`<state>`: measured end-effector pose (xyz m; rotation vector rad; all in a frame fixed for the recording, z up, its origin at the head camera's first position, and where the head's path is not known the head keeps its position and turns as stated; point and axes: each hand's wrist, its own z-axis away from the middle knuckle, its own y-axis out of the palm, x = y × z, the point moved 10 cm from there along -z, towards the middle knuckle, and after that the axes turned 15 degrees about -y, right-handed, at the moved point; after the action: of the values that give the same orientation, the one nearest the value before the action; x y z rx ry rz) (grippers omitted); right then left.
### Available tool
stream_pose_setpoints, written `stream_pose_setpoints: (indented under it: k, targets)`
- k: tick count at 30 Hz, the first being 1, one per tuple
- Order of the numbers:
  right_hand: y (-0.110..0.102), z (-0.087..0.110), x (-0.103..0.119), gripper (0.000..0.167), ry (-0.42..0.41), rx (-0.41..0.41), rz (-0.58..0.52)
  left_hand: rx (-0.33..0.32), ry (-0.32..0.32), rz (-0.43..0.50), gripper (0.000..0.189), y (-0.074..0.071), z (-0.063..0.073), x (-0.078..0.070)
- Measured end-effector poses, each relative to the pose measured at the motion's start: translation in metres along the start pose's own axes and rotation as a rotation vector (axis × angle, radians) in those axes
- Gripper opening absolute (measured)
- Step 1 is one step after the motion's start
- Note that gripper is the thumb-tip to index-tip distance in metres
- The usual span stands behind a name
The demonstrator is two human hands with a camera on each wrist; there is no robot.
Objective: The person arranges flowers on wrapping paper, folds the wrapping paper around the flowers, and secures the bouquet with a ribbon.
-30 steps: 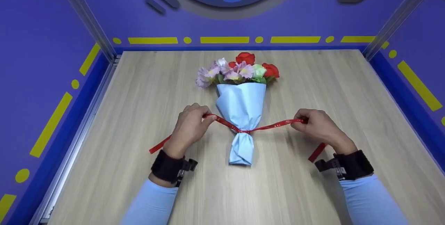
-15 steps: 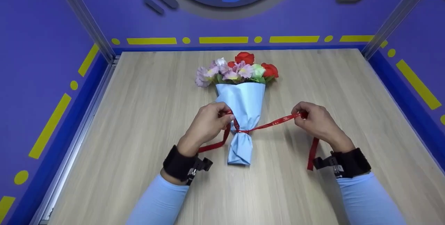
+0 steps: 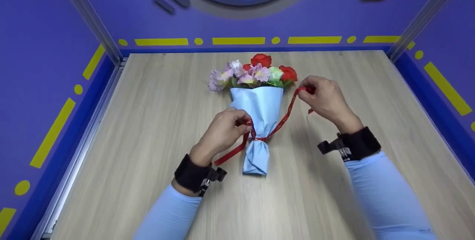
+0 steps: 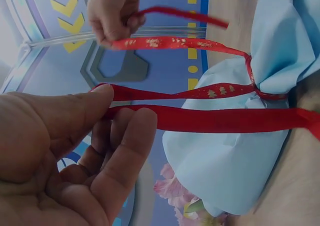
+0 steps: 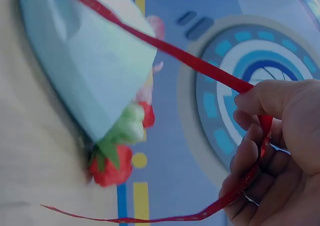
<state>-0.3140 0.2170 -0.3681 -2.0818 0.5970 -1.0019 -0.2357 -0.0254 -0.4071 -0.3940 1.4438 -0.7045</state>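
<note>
A bouquet in light blue wrapping paper (image 3: 261, 106) lies on the wooden table, its red, lilac, white and green flowers (image 3: 256, 73) toward the back wall. Around the narrow neck of the paper runs a red ribbon (image 3: 282, 121) with gold print. My left hand (image 3: 224, 130) pinches one ribbon end between thumb and fingers, left of the neck; in the left wrist view that end folds into a loop from the fingertips. Up beside the flowers, my right hand (image 3: 326, 97) pinches the other end, and its tail trails across the fingers in the right wrist view.
The wooden table (image 3: 167, 95) carries the bouquet near its middle. Blue-purple panels (image 3: 185, 25) with yellow marks rise at the back and both sides, joined by metal corner posts (image 3: 92, 13). A black camera strap (image 3: 193, 173) circles each wrist.
My left hand has moved right, toward the bouquet's neck, and its ribbon end has folded into a loop. My right hand has risen toward the flowers with its end, the ribbon now slack.
</note>
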Motion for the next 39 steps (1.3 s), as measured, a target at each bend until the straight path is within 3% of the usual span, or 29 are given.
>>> stream_pose_setpoints:
  k: [5,11,16,19,23,26,31,35,39]
  targets:
    - [0.035,-0.038,0.036,0.011,-0.115,0.142,0.012,0.011,0.007,-0.021,0.007,0.003,-0.001,-0.002]
    - [0.069,-0.068,0.085,0.015,-0.290,0.263,0.046,0.036,-0.009,-0.009,0.008,0.005,-0.002,-0.001]
    - [0.088,-0.082,0.115,0.012,-0.379,0.306,0.141,0.015,0.023,-0.021,0.007,0.004,-0.002,-0.002]
    - [0.103,-0.085,0.128,0.013,-0.412,0.351,0.134,-0.003,0.051,-0.042,0.006,0.003,-0.002,-0.003]
    - [0.122,-0.080,0.138,0.043,-0.454,0.427,-0.004,-0.006,0.079,-0.058,0.007,0.004,-0.001,-0.004]
    - [0.124,-0.074,0.135,0.056,-0.436,0.439,-0.102,-0.002,0.091,-0.066,0.013,0.005,-0.001,-0.004]
    - [0.113,-0.061,0.123,0.028,-0.347,0.410,-0.191,-0.002,0.103,-0.078,0.019,0.006,-0.002,-0.002]
    - [0.103,-0.043,0.115,0.024,-0.246,0.434,-0.278,-0.013,0.053,-0.064,0.015,0.004,-0.005,0.003]
    - [0.099,-0.022,0.114,0.023,-0.181,0.517,-0.310,-0.032,-0.009,-0.032,0.008,-0.001,-0.009,0.008]
